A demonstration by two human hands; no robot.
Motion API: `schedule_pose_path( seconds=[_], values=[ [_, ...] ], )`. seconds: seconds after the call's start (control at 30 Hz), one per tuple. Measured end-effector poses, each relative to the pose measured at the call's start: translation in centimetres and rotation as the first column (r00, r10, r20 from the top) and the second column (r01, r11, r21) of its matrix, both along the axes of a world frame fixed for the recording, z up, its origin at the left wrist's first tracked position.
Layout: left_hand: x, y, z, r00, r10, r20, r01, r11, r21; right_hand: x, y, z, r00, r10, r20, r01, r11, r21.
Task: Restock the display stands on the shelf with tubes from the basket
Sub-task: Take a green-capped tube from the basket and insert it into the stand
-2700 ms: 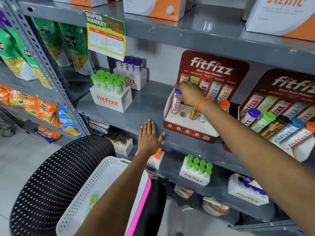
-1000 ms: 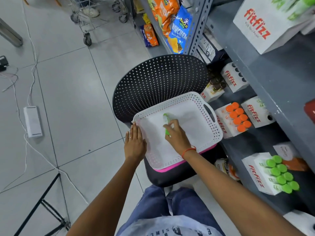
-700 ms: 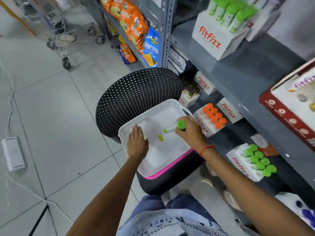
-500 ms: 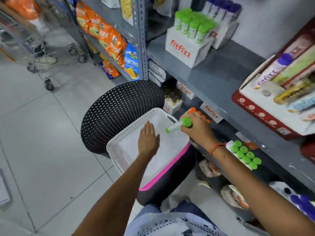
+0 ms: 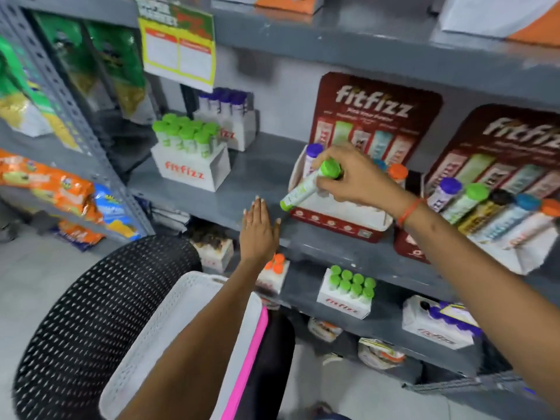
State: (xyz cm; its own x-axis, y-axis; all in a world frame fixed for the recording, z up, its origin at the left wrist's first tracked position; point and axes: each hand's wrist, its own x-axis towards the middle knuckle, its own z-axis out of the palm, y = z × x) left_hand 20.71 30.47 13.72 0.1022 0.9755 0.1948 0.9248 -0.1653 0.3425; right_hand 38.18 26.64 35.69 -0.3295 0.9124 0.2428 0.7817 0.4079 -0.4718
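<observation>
Grey metal shelving (image 5: 260, 165) with a perforated upright (image 5: 75, 122) stands against a pale grey wall (image 5: 266, 95). Below — a light tiled floor (image 5: 39, 286) and a black perforated chair (image 5: 100, 307). Even, soft light; the picture is blurred.

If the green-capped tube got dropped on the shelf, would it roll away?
Probably yes: the green-capped tube is a round cylinder, so lying flat it would likely roll on the smooth grey shelf. It looks stiff, staying straight while the right hand holds only its cap end. Likely light, since fingertips carry it.
</observation>
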Motion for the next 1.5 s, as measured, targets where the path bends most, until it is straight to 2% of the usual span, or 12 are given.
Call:
schedule_pose_path(
  seconds=[0.13,0.23,0.43,0.7,1.0,1.5],
  values=[
    [1.3,0.7,-0.5,0.996,0.022,-0.081,-0.027,0.998,-0.058,2.3,2.8,1.8,0.987,-0.098,0.130,0.089,0.993,0.073],
    [1.3,0.8,-0.6,0.993,0.008,-0.119,-0.019,0.996,-0.084,2.9,4.1,2.5,0.969,-0.151,0.195,0.140,0.988,0.069],
    [1.2,0.8,-0.1,0.987,-0.019,-0.160,-0.005,0.989,-0.149,3.4,5.6,2.9,0.941,-0.092,0.327,0.110,0.993,-0.036],
    [1.3,0.9,0.1,0.983,-0.019,-0.184,-0.015,0.983,-0.181,3.2,6.4,2.9,0.951,-0.053,0.304,0.081,0.994,-0.079],
    [1.4,0.8,0.1,0.982,-0.009,-0.188,-0.027,0.982,-0.186,3.3,7.7,1.7,0.934,-0.154,0.322,0.187,0.979,-0.075],
    [1.2,0.6,0.2,0.986,-0.023,-0.166,-0.011,0.980,-0.201,2.1,8.7,-0.3,0.860,-0.163,0.485,0.229,0.970,-0.081]
  ],
)
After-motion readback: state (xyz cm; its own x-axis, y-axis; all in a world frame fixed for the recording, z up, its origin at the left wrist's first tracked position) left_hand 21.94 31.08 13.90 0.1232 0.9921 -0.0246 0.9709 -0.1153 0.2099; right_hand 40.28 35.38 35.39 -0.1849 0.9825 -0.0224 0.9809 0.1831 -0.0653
